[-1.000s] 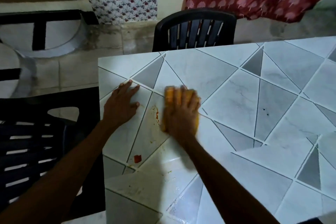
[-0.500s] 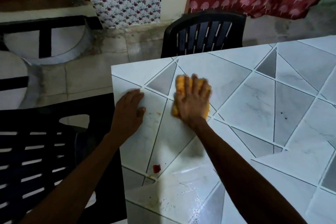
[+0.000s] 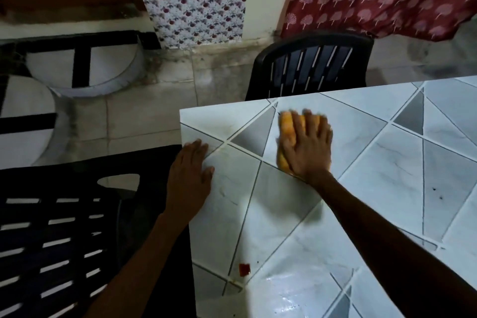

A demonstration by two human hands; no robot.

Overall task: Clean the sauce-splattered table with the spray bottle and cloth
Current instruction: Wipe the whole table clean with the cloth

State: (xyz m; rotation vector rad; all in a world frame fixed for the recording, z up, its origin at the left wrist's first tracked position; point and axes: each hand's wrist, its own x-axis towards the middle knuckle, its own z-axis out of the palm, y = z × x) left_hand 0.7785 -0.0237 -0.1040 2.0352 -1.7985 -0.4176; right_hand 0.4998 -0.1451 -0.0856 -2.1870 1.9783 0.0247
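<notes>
My right hand (image 3: 308, 146) presses flat on a yellow cloth (image 3: 286, 134) near the far left corner of the tiled table (image 3: 361, 152); only the cloth's left edge shows past my fingers. My left hand (image 3: 189, 179) lies palm down, fingers apart, on the table's left edge and holds nothing. A red sauce blob (image 3: 244, 269) sits near the table's near left side, with small specks around it. A wet, shiny patch (image 3: 291, 289) lies just right of the blob. No spray bottle is in view.
A black plastic chair (image 3: 312, 67) stands behind the table's far edge. Another black slatted chair (image 3: 56, 235) is close on the left, beside the table. Two small dark specks (image 3: 437, 193) mark a tile to the right. Patterned fabrics hang on the back wall.
My right hand has slid the cloth away from me toward the far corner; the orange smear beside it is gone. My left hand has shifted to the table's left edge.
</notes>
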